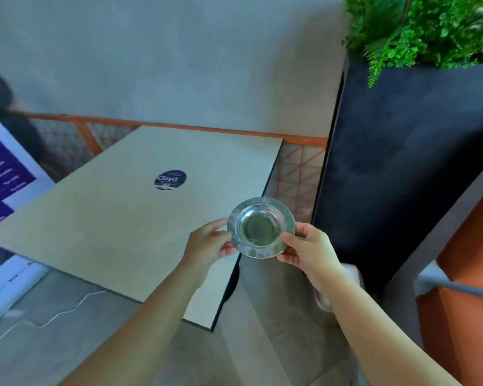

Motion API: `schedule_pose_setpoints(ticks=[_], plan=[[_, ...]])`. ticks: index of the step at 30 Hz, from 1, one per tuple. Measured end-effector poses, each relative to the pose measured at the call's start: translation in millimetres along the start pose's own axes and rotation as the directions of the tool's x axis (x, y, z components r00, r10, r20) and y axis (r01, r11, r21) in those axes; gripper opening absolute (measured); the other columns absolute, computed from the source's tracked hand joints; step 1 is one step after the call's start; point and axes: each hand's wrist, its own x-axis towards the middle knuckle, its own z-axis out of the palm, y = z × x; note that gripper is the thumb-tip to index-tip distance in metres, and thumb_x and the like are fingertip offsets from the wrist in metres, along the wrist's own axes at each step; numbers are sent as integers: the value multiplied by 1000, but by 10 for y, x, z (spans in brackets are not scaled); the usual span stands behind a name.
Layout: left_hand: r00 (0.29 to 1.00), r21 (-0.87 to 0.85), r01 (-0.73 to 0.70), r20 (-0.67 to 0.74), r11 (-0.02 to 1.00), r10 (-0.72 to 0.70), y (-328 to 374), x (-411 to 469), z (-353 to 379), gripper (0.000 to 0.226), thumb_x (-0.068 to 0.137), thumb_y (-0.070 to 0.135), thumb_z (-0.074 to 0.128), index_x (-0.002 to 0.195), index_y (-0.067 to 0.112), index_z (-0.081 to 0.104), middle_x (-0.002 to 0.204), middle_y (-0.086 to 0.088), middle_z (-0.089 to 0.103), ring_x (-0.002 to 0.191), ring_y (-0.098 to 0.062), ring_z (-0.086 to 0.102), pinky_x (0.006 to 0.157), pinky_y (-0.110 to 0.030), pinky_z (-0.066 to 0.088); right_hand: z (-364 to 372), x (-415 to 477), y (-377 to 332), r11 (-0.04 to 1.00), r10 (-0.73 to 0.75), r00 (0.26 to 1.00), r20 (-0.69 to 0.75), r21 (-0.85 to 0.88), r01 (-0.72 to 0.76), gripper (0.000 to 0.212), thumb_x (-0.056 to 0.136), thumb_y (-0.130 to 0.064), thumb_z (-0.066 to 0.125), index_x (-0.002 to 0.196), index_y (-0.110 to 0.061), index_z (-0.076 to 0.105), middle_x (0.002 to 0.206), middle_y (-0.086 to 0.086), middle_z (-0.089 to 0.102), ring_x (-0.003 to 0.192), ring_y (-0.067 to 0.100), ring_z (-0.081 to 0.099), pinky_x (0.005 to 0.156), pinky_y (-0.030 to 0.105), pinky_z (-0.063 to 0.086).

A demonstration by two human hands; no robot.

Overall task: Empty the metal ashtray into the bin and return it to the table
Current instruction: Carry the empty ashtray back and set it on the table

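Both hands, left hand point(211, 240) and right hand point(308, 247), pinch the metal ashtray point(261, 227) by opposite rims; its bowl looks emptied, and the table point(117, 224) just beneath awaits its return.

"ClayG" is printed in white on a round dark blue sticker point(170, 179) set near the middle of the table point(101, 218). White lettering on the purple sign point(0, 174) beyond the table's left edge is blurred and cannot be read.

Ashtray point(260, 227) over table point(117, 218) right edge, planter point(402, 162) right
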Motion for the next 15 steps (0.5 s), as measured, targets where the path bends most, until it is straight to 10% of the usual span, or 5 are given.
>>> schedule_pose_setpoints(ticks=[15], plan=[[951, -112, -69, -307, 991, 31, 118, -455, -2289, 36, 85, -2, 57, 119, 10, 63, 72, -7, 67, 52, -11, 62, 47, -15, 55, 2236, -400, 26, 994, 7, 948, 318, -104, 27, 33, 88, -4, 56, 121, -3, 56, 69, 10, 62, 54, 17, 59, 62, 27, 55]])
